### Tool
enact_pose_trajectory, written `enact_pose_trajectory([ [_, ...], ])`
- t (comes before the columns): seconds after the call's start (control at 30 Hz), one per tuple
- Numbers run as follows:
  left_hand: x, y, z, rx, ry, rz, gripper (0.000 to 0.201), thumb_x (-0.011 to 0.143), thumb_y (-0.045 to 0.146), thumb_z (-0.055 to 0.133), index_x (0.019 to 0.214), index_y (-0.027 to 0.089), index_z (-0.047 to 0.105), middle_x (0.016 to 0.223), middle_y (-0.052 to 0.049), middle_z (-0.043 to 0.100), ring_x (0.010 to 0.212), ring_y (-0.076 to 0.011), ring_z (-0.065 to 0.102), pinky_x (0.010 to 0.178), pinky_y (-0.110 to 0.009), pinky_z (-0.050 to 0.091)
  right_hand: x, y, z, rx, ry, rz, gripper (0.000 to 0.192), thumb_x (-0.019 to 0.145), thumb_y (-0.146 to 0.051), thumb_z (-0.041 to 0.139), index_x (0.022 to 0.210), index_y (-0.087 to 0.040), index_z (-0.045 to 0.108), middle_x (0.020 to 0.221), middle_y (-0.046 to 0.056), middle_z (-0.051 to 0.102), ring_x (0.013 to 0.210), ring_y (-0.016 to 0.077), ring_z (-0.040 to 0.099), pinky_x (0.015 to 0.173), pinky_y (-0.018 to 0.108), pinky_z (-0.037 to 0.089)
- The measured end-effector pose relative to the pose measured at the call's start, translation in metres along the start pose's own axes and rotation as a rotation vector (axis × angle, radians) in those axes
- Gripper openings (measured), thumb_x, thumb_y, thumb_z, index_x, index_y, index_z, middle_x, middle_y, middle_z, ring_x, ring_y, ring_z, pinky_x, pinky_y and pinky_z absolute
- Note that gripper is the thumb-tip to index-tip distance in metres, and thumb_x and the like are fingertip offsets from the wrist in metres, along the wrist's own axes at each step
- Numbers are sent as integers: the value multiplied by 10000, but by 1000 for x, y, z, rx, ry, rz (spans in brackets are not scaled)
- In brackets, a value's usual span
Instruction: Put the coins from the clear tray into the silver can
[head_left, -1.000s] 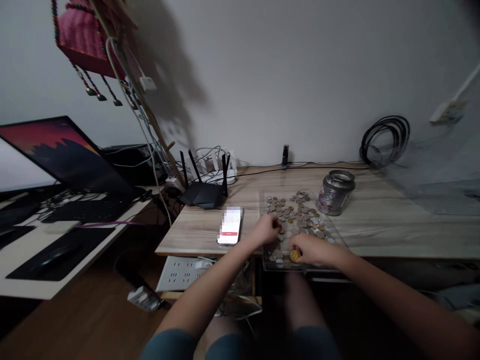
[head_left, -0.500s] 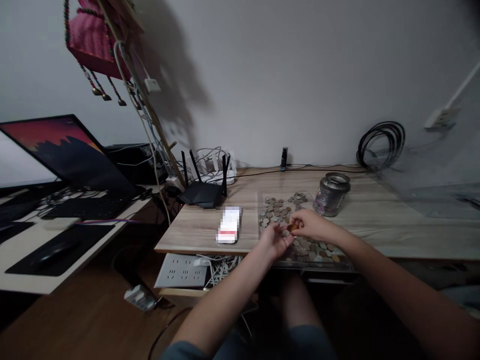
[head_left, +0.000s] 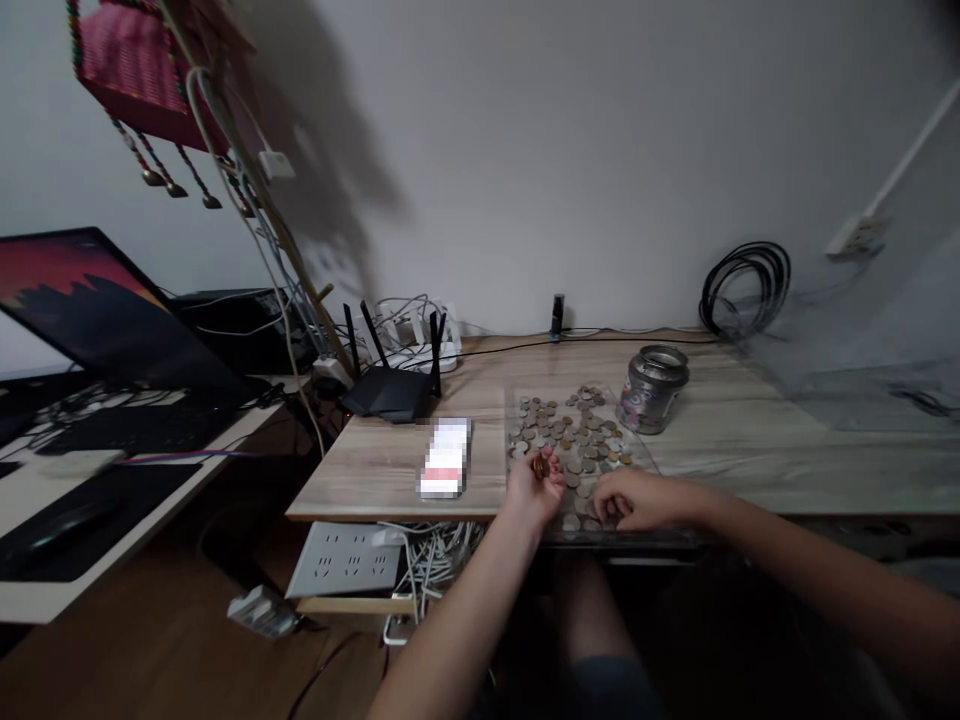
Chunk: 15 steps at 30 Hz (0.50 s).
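There is one view only, from a camera worn on the person's head. It looks forward and down over both forearms onto the near edge of the desk [head_left: 720, 440], with the hands low in the middle of the picture, close to the lens. The far wall [head_left: 570, 150] fills the upper half. A second desk with a laptop [head_left: 97, 310] shows at the left edge, the floor [head_left: 150, 660] below it.

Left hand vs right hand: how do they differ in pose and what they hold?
The left hand is turned palm up, raised, cupping brownish coins; the right hand lies palm down, low on the spread coins at the near edge of the clear tray. Whether the right hand pinches a coin cannot be told. Both are bare and over the tray.
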<state>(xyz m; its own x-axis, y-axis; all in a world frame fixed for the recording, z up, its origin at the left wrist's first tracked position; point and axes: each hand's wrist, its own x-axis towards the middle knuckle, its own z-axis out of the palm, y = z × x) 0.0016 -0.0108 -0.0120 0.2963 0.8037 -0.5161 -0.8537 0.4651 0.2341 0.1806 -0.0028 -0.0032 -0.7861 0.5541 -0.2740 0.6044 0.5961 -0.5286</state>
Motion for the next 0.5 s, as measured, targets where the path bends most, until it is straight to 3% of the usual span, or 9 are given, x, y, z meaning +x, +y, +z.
enact_pose_trajectory([
  [0.2, 1, -8, 1, -102, -6, 10, 206, 798, 146, 346, 681, 106, 512, 588, -45, 520, 550, -90, 541, 542, -191, 459, 1, 6, -12, -14, -200, 180, 213, 492, -57, 500, 648, -131, 625, 532, -38, 517, 501, 78, 447, 470, 176, 328],
  [0.27, 1, -12, 2, -96, -24, -9, 220, 801, 169, 336, 709, 96, 522, 634, -72, 546, 600, -121, 568, 576, -232, 481, 0, 6, -15, 25, -206, 257, 230, 481, -53, 501, 662, -134, 617, 537, -36, 530, 493, 81, 457, 458, 179, 329],
  [0.33, 1, -18, 3, -72, -26, -45, 245, 807, 203, 329, 751, 81, 534, 697, -104, 567, 659, -152, 588, 597, -261, 491, 0, 4, -21, 99, -103, 280, 206, 499, -73, 516, 677, -134, 601, 550, -27, 544, 508, 91, 479, 469, 187, 350],
  [0.5, 1, -38, 10, -83, -66, -111, 273, 808, 212, 322, 760, 53, 539, 747, -148, 573, 712, -180, 596, 630, -282, 495, 3, -17, -47, 248, 258, 134, 204, 624, -213, 533, 805, -135, 587, 665, 13, 592, 605, 117, 528, 527, 210, 397],
])
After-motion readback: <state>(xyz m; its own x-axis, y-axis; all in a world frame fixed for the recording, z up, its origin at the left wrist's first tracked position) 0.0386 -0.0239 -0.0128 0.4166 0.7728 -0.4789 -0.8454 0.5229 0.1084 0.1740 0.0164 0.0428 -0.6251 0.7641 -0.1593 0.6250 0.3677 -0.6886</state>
